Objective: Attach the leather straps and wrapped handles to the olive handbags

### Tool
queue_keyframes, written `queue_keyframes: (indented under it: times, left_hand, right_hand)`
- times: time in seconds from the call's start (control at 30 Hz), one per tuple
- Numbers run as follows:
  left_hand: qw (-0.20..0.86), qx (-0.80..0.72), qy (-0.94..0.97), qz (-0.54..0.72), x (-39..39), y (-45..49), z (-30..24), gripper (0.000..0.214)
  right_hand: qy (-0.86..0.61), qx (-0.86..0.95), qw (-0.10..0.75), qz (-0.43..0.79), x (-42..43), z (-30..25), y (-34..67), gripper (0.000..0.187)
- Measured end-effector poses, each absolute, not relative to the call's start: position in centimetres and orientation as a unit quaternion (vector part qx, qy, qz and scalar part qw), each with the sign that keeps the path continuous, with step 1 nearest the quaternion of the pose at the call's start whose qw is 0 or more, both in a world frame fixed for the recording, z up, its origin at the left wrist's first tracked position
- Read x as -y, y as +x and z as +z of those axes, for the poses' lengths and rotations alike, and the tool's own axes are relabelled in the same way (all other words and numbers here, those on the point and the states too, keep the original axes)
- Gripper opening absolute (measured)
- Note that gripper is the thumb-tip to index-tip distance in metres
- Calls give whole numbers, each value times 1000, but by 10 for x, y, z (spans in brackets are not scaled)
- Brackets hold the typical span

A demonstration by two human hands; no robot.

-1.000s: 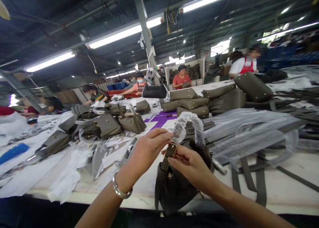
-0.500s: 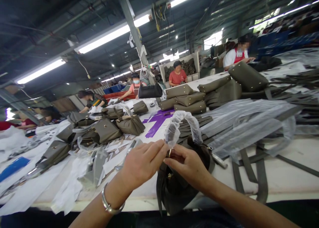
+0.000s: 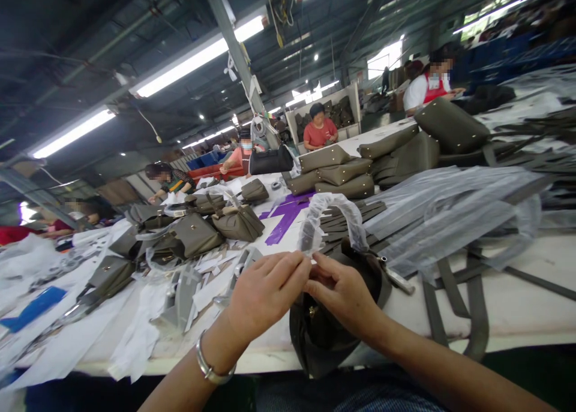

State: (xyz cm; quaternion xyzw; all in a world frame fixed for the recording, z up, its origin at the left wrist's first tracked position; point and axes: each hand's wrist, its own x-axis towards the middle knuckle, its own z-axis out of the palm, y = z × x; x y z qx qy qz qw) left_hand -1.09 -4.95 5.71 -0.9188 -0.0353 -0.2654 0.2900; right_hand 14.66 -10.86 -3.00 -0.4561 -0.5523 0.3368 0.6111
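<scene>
Holding the left hand [image 3: 270,286] and the right hand [image 3: 344,295] close together, fingertips nearly meeting, fingers bent and gathered narrow; cannot tell about anything gripped between them, with knuckles hiding the spot. Has a dark olive, soft-sided handbag [image 3: 324,346] just below and behind the right hand, at the near edge of a long white table [image 3: 517,313]. Can see its arched handle, wrapped in crinkled translucent plastic [image 3: 310,223], rising just beyond the fingertips, and a small gold-coloured metal clasp [image 3: 312,311] below them. Wears a silver-coloured rounded metal bangle [image 3: 207,367] on the left wrist. To the right of the right hand, shows flat olive straps [image 3: 477,316].
</scene>
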Motion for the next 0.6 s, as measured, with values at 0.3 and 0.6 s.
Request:
queue_keyframes:
  times: [0.3,0.6]
  left_hand:
    - [319,14,-917,-241,52,-14,62,25]
    - [371,-35,-910,-183,51,-10,77,30]
  right_hand:
    - [-438,557,619,338,110,-28,147,31]
    - [-437,565,625,315,107,-27,150,13]
